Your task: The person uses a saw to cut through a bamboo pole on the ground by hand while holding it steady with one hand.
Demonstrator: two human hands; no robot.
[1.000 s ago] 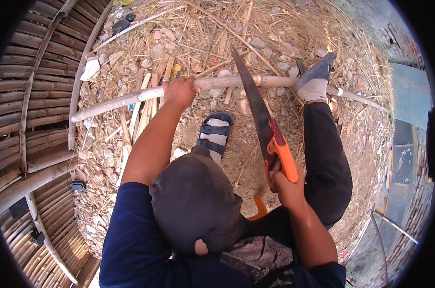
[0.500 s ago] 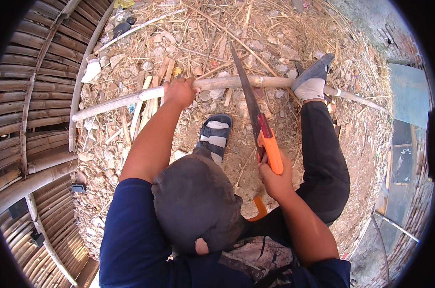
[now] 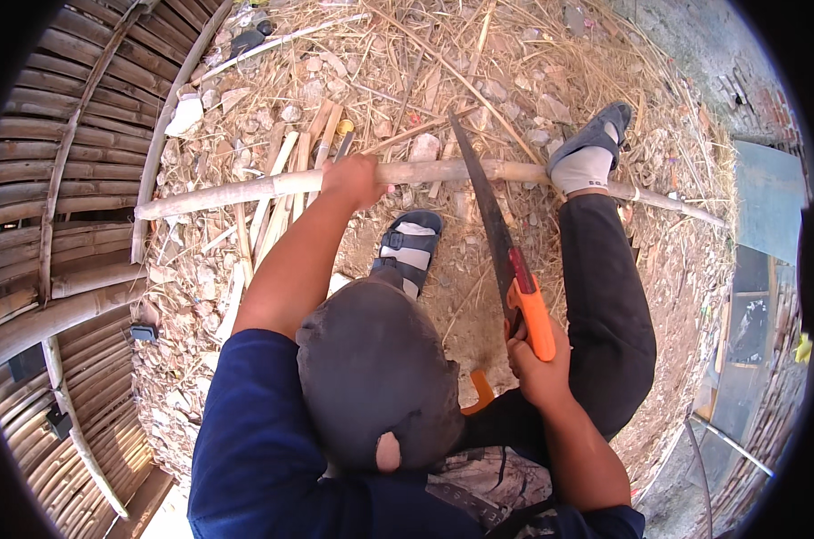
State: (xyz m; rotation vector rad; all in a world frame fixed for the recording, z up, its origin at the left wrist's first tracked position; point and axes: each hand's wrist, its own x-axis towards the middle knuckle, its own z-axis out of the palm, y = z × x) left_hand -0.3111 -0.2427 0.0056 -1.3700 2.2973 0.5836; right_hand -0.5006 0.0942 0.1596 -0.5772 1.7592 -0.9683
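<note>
A long pale bamboo pole [image 3: 434,172] lies crosswise in front of me. My left hand [image 3: 353,182] is wrapped around it, left of the middle. In my right hand [image 3: 540,364] is the orange handle of a handsaw [image 3: 484,202]. Its long dark blade slants up and left across the pole, between my left hand and my right foot. The teeth and any cut in the bamboo are too small to make out. My right foot [image 3: 591,157], in sock and sandal, presses on the pole to the right of the blade.
Stones, dry straw and split wood strips [image 3: 286,180] litter the ground. A slatted bamboo wall [image 3: 92,162] rises on the left. Bluish panels [image 3: 766,193] stand at the right. My left foot [image 3: 411,247] is on the ground below the pole; an orange curved piece [image 3: 479,393] shows beside my knee.
The saw and my right hand have drawn back toward me and slightly right, with the blade still across the pole. My left hand keeps its hold; the whole view has shifted a little.
</note>
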